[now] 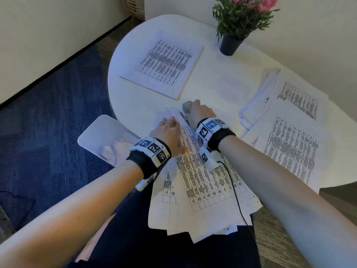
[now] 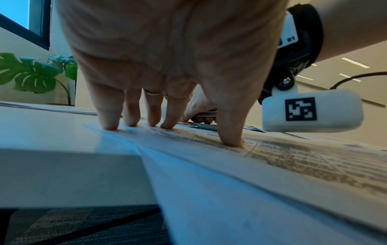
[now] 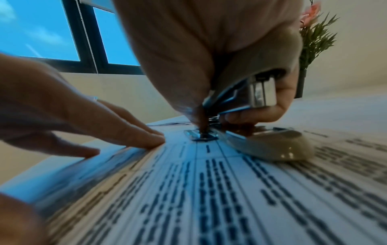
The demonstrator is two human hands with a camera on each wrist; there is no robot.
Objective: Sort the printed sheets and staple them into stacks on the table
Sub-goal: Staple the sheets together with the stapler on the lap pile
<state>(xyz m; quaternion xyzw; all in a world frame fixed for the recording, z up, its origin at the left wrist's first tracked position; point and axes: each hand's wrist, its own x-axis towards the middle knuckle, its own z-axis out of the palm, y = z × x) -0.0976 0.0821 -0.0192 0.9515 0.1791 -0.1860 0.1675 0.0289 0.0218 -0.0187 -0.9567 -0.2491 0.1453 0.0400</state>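
A fanned stack of printed table sheets hangs over the near edge of the white round table. My left hand lies flat on its top corner, straight fingers pressing the paper. My right hand grips a grey stapler set on that same corner; its base rests on the top sheet and the metal head is held in my curled fingers. The left hand's fingertips sit just left of the stapler.
A neat stack of printed sheets lies at the table's far left. Loose sheets and folded papers cover the right side. A potted plant stands at the back. A white bin with crumpled paper sits left of the table.
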